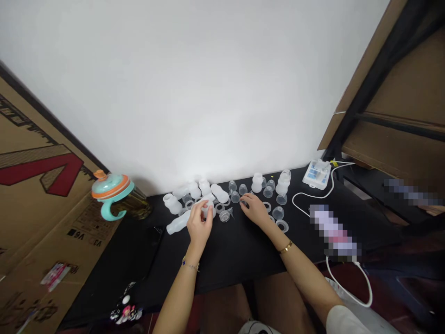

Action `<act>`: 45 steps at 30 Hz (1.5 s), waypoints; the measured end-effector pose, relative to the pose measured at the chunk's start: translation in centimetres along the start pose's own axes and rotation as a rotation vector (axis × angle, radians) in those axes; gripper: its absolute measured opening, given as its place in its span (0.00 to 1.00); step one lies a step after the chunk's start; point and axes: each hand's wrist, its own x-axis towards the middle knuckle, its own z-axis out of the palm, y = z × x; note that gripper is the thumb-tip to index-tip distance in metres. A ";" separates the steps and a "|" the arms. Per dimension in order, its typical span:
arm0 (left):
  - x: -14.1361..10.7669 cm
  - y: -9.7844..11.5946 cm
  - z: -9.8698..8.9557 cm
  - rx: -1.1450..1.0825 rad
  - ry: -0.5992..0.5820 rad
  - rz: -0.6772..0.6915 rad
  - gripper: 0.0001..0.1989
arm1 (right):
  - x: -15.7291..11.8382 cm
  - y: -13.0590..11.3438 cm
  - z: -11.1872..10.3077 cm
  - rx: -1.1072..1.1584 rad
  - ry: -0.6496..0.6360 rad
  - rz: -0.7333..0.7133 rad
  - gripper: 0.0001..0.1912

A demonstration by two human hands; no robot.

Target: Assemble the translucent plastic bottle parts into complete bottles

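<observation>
My left hand has its fingers curled round a white bottle among several white bottles on the left of the group. Under and beside that wrist lies another long white bottle. My right hand reaches down to the black table, its fingertips closed on a small clear part. Between the hands rest a clear cap with a pointed piece and a clear ring. Clear domes stand behind the right hand. Two upright white bottles and clear rings are to its right.
A teal-lidded jug stands at the left beside a cardboard box. At the right are a white case, a white cable and a blurred-out device. A white wall rises behind the table.
</observation>
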 end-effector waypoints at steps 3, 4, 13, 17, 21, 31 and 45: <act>-0.4 -0.2 0.6 0.010 -0.236 0.066 0.15 | 0.0 0.3 0.2 -0.010 0.010 0.010 0.09; -0.5 -0.2 0.9 0.025 -0.303 0.083 0.15 | 0.0 0.4 0.3 -0.015 0.014 0.017 0.09; -1.6 0.0 2.4 0.135 -0.508 0.147 0.14 | -0.1 0.8 0.7 -0.029 0.011 0.037 0.08; -1.5 -0.2 2.4 0.190 -0.528 0.109 0.16 | -0.1 0.5 0.6 -0.019 0.015 0.044 0.09; -1.5 -0.5 2.5 0.197 -0.548 0.084 0.16 | 0.0 0.1 0.4 0.004 0.048 0.015 0.09; -1.6 -1.0 2.8 0.145 -0.564 0.026 0.15 | -0.6 -2.1 -0.8 0.183 -0.202 -0.197 0.05; -1.5 -1.0 2.9 0.121 -0.591 -0.028 0.15 | -1.1 -2.3 0.9 0.013 -0.358 -0.252 0.09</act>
